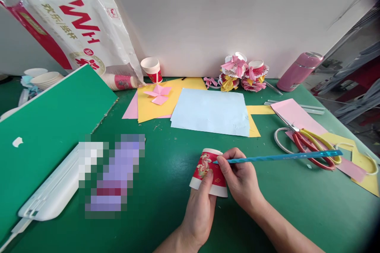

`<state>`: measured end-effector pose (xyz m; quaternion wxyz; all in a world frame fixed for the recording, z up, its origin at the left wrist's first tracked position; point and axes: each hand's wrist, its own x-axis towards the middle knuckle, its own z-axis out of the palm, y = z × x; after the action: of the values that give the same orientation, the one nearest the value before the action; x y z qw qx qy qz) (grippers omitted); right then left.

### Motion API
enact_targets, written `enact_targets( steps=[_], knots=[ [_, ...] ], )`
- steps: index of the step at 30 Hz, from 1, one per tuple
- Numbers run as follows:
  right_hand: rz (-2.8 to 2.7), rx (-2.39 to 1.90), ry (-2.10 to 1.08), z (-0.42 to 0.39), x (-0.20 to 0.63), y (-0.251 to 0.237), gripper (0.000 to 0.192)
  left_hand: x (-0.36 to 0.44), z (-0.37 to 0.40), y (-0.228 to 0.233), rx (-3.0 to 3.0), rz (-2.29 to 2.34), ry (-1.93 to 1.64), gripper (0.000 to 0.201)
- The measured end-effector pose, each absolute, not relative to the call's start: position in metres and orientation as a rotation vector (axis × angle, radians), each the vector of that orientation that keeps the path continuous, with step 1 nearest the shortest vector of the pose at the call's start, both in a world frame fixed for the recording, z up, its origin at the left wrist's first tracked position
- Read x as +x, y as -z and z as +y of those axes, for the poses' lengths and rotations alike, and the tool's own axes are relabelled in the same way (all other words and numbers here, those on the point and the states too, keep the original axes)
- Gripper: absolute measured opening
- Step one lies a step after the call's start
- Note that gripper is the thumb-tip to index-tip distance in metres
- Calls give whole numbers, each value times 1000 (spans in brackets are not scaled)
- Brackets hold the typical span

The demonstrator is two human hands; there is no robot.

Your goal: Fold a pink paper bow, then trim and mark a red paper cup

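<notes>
The white plastic bag (pixel 80 31) leaning at the back left carries large red letters, seen upside down and hard to make out, with smaller green Chinese characters above them that look like "欢乐/纸杯", though not sharply. A round red-and-gold seal sits lower on the bag, its characters too small to read. The red paper cup (pixel 209 172) shows only a flower pattern, no legible words.

A green-topped table (pixel 166 189) stands against a plain, evenly lit white wall (pixel 208 12).
</notes>
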<state>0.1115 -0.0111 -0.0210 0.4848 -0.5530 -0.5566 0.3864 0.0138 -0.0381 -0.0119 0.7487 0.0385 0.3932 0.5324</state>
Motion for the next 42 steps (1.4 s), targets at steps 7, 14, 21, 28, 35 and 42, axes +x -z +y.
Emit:
enact_targets(
  steps=[7,14,21,28,35,42],
  knots=[
    [-1423,-1340,-879,-9,114,16,18,14,-37,12,71,853,-1167,28],
    [-1382,-1350,-896,-11,117,18,18,13,-38,13,33,861,-1162,22],
    [-1398,-1334,-908,-9,111,16,17,14,-37,11,76,832,-1173,29],
    [-1344,-1314,-950,-11,116,19,19,13,-37,12,28,880,-1165,26],
    [-1019,-1185,-1087,-10,129,18,18,13,-36,10,-33,995,-1183,24],
    [-1077,-1072,-1286,-11,129,17,13,12,-35,9,-40,946,-1185,24]
  ],
)
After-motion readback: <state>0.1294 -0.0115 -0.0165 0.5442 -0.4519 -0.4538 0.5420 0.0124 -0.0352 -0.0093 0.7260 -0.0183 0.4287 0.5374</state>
